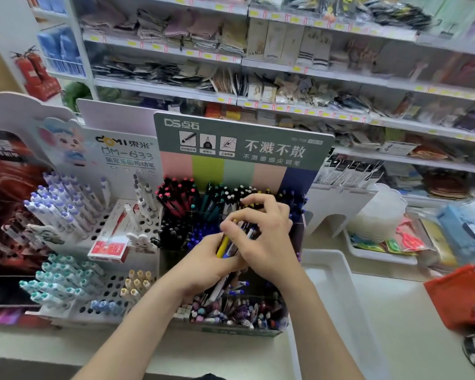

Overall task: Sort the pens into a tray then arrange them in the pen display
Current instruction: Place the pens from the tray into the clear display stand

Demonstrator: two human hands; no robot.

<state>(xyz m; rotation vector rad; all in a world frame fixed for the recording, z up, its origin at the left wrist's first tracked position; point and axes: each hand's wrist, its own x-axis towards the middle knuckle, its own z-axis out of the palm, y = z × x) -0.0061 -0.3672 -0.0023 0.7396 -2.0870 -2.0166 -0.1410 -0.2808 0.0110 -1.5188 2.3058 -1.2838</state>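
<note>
Pens (232, 242) sit gripped in the left hand (206, 261) over the display (239, 144), right hand (266, 237) pinching one — sorting, I judge — next, a drop into the tray (330, 272) beside it.

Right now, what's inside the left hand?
A bundle of pens, including a yellow pen. The right hand curls over their tops and the left hand wraps their middles, so the count is hidden.

Ahead of me, white shop shelves (162, 90) packed with socks and packets, yellow price tags (297, 68) along their edges — two red fire extinguishers (29, 67) stand far left.
</note>
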